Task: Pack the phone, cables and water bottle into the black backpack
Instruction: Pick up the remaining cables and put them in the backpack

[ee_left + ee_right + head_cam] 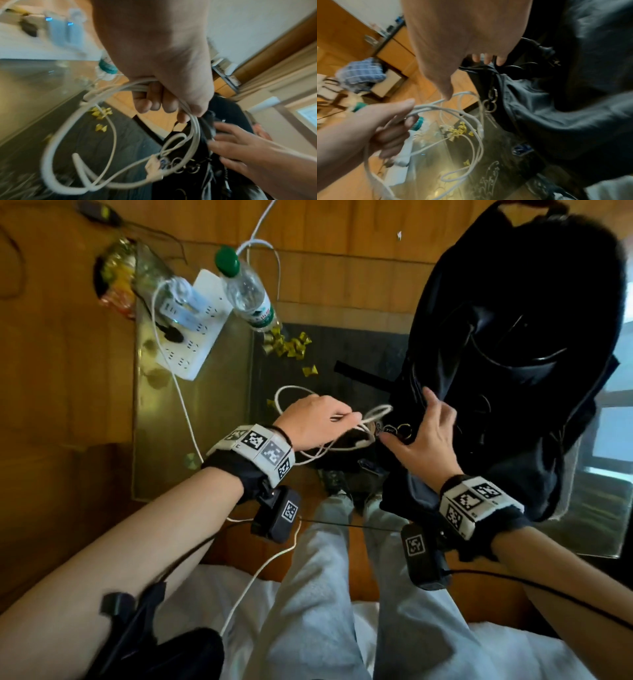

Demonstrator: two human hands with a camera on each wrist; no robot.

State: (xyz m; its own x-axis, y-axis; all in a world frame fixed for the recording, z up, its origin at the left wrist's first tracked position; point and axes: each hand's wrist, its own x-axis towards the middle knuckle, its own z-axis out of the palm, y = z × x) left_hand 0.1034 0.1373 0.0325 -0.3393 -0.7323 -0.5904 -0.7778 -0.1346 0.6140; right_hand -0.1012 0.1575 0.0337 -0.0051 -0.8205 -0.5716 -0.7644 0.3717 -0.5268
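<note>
Fingers of the left hand (317, 419) curl round looped white cables (371, 416) just beside the black backpack (513, 344), whose edge the right hand (430, 436) pinches, while the water bottle (245, 290) stands well apart on the counter (191, 412).

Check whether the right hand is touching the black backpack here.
Touching. In the right wrist view, the right hand's fingers curl over the black backpack's opening edge; the head view shows the same grip.
</note>
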